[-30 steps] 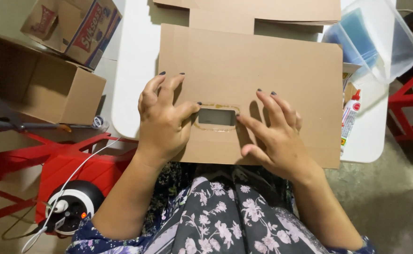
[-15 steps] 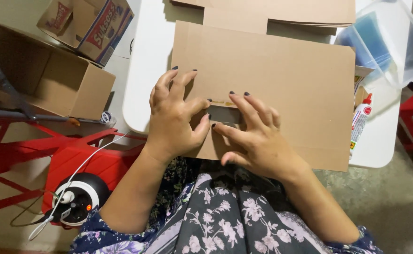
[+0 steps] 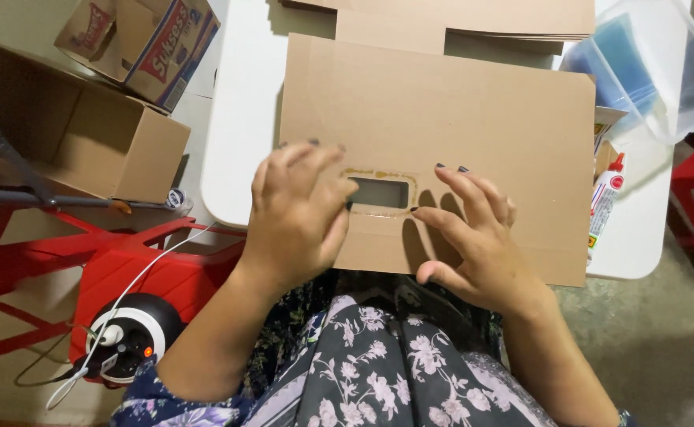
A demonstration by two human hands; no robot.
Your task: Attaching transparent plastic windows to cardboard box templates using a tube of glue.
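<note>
now both hands press flat on a cardboard sheet [image 3: 457, 103] lying on the white table [image 3: 240, 119], its near edge hanging over the lap. left hand [image 3: 299, 213] is spread, fingers splayed, just left of a small rectangular window [image 3: 380, 193] cut in the sheet, grasping nothing. right hand [image 3: 473, 233] is also spread, fingertips touching the sheet just right of the window. a glue bottle [image 3: 604, 198] lies at the sheet's right edge, a clear tub [image 3: 663, 71] beyond it. an open carton [image 3: 70, 134] sits left of the table.
</note>
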